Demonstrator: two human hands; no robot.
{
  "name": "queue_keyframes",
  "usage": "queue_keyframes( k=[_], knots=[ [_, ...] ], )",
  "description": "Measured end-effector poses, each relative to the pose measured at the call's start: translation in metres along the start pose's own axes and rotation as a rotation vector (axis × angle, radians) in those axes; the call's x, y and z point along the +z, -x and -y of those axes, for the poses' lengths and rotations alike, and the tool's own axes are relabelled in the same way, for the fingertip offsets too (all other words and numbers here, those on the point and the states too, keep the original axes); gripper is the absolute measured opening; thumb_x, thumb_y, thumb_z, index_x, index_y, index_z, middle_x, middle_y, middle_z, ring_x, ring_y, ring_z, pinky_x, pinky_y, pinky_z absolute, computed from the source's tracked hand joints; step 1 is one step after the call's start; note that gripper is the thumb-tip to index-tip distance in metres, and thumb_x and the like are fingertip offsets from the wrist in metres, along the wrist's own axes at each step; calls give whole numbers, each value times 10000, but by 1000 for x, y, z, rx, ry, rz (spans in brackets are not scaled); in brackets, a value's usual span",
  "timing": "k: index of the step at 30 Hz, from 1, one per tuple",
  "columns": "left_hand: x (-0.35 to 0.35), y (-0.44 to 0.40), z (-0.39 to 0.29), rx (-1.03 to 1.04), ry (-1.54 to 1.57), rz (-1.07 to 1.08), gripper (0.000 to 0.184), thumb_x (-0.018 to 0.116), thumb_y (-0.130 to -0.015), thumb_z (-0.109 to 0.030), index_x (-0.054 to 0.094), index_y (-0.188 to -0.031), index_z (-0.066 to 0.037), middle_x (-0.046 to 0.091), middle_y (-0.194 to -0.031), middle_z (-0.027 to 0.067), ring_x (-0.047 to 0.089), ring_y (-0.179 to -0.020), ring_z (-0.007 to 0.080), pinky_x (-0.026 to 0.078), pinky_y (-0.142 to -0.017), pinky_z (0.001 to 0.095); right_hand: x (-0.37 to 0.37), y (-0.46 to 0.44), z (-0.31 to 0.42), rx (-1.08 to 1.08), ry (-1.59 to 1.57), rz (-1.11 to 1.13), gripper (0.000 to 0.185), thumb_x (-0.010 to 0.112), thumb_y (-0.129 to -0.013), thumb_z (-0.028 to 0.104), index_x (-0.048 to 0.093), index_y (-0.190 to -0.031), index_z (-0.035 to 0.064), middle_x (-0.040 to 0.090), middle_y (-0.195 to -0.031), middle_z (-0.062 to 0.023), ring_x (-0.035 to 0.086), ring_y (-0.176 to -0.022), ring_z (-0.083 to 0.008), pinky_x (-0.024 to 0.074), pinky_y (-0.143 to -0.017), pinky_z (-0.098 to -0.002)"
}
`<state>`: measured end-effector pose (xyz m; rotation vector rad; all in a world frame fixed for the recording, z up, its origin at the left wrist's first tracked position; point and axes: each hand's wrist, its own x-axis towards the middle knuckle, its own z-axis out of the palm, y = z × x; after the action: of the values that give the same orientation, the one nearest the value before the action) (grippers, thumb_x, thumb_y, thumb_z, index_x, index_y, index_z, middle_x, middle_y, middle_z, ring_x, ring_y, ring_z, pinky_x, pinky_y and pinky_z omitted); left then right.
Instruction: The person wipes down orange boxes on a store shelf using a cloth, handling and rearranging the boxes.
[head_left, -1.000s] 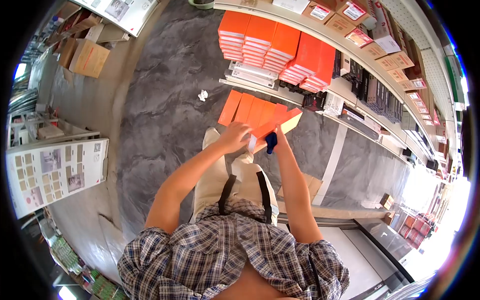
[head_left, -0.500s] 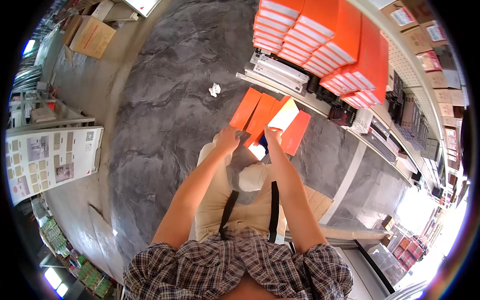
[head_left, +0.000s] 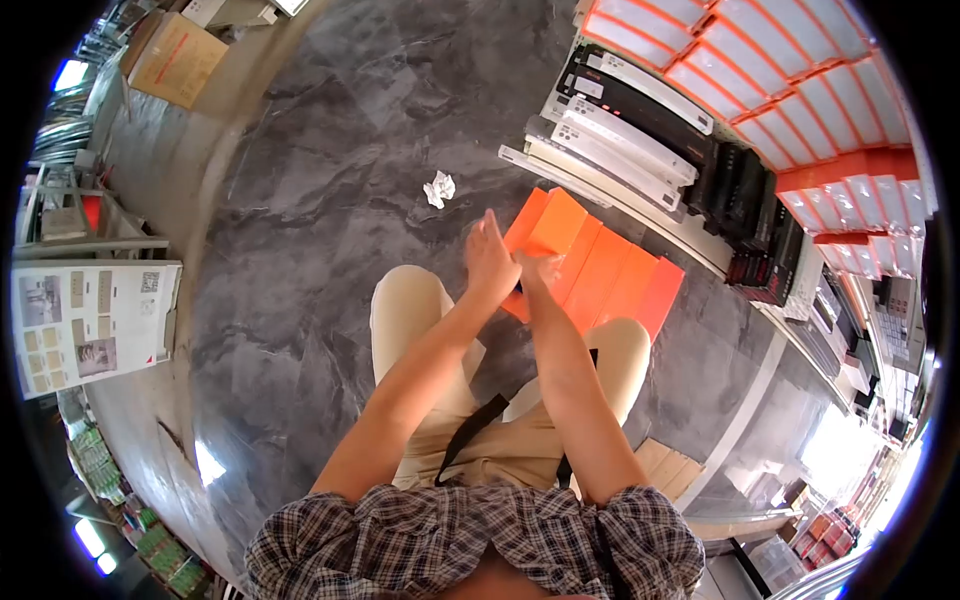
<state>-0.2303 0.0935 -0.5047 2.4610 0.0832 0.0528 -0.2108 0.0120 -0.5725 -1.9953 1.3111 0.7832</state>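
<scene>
A row of long orange boxes [head_left: 605, 275] lies side by side on the dark floor in front of my knees. At the row's left end my left hand [head_left: 490, 262] is open, held edge-on with its fingers stretched forward. My right hand [head_left: 538, 270] is close beside it over the boxes, its fingers curled. A small patch of dark blue shows under the right hand, mostly hidden, so I cannot make out what it is. A crumpled piece of white paper [head_left: 438, 189] lies on the floor beyond my left hand.
Shelving at the right holds stacked orange-and-white boxes [head_left: 800, 90] and long black and white boxes [head_left: 630, 130]. A cardboard box [head_left: 180, 62] stands at the far left, above a sample board [head_left: 95, 320]. Wooden planks [head_left: 660, 468] lie at lower right.
My hands have come together at the row's left end. The box that showed a bright white face now shows orange, and the boxes lie closer together. My view has shifted toward the shelf.
</scene>
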Motion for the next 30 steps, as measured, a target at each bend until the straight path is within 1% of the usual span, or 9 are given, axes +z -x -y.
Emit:
queue_keyframes(
  k=[2,7,11,12,14,16,22,28,30],
  knots=[
    [1,-11,-3,-33,-1,25,752,528,-697,5,165,-1355,18,291,-1278,279,329,-1177,433,331,-963,488,20,-15,3,-39,-13,19,998,632,-654,355,55,-1410,53,191,-1348,-372,431,-1166,-425,408,-936,-438],
    [9,-21,1,-17,-65,55,685,534,-710,-14,235,-1325,28,283,-1294,274,333,-1174,444,353,-952,481,44,-31,-7,-138,-95,74,916,618,-702,310,91,-1406,52,180,-1356,-367,446,-1146,-435,436,-905,-441],
    [12,-18,16,17,-127,47,611,556,-707,-13,330,-1275,6,306,-1283,276,346,-1167,437,356,-949,474,22,-19,-38,-250,-89,-18,738,605,-715,301,277,-1325,47,386,-1238,-308,472,-1090,-435,426,-874,-477],
    [5,-14,16,31,-115,58,611,556,-707,-13,330,-1275,6,306,-1283,276,346,-1167,437,356,-949,474,9,-12,-44,-266,-7,-26,667,602,-732,279,326,-1288,36,407,-1241,-269,499,-1063,-412,449,-846,-460],
    [-16,0,8,328,-5,32,555,558,-698,21,388,-1224,-27,360,-1252,244,370,-1153,419,357,-947,466,-20,6,-56,-272,65,-57,598,598,-748,258,376,-1252,25,428,-1244,-230,526,-1037,-389,472,-818,-443],
    [-48,11,-19,343,58,79,531,551,-694,38,407,-1200,-36,384,-1234,224,382,-1145,408,358,-948,459,-51,36,-70,-313,-74,-88,446,588,-754,261,499,-1123,25,553,-1108,-202,575,-971,-344,484,-770,-421],
    [-178,18,-150,364,180,82,484,534,-691,62,447,-1154,-50,419,-1205,182,407,-1134,376,366,-947,432,-201,162,-53,-543,-273,-92,255,592,-761,230,617,-934,44,654,-829,-145,635,-818,-284,493,-725,-370],
    [-314,-1,-266,437,229,139,443,536,-701,44,464,-1130,-35,467,-1146,184,449,-1094,358,385,-931,395,-358,280,-29,-665,-441,-75,201,564,-766,84,621,-951,30,645,-865,-96,614,-817,-199,476,-737,-303],
    [-339,-5,-285,429,199,142,410,532,-711,34,472,-1111,-27,486,-1115,178,465,-1070,352,396,-914,392,-393,299,-27,-701,-478,-108,239,573,-746,118,611,-971,48,646,-841,-101,622,-799,-233,483,-719,-327]
  ],
)
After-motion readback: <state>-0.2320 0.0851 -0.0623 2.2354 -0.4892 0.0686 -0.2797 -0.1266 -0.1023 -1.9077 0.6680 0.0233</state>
